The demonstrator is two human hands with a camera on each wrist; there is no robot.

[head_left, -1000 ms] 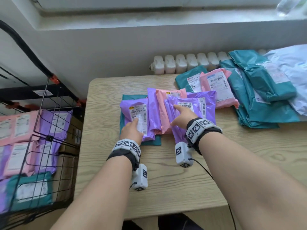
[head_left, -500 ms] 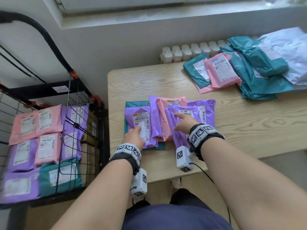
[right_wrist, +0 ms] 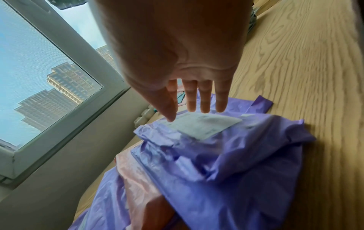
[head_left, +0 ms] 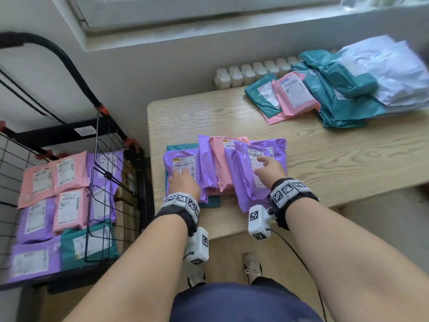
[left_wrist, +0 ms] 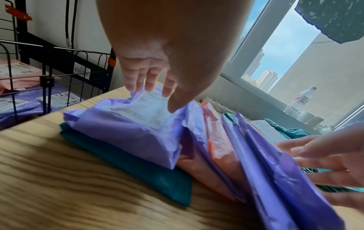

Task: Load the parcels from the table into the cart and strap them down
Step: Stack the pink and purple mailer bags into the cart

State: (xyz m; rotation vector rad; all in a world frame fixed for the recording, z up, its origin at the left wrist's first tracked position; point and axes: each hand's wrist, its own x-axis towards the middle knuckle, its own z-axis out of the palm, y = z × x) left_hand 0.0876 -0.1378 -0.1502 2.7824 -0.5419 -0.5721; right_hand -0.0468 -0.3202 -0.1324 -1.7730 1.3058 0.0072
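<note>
**Loading part done; nothing strapped**

Your fanned parcels (head_left: 222, 166) lie at the table (head_left: 325, 159) front edge. Your left hand (head_left: 184, 183) and right hand (head_left: 270, 169) rest on them, fingers straight, gripping nothing. The cart (head_left: 99, 189) holds several already; another pile (head_left: 343, 89) waits.
</note>
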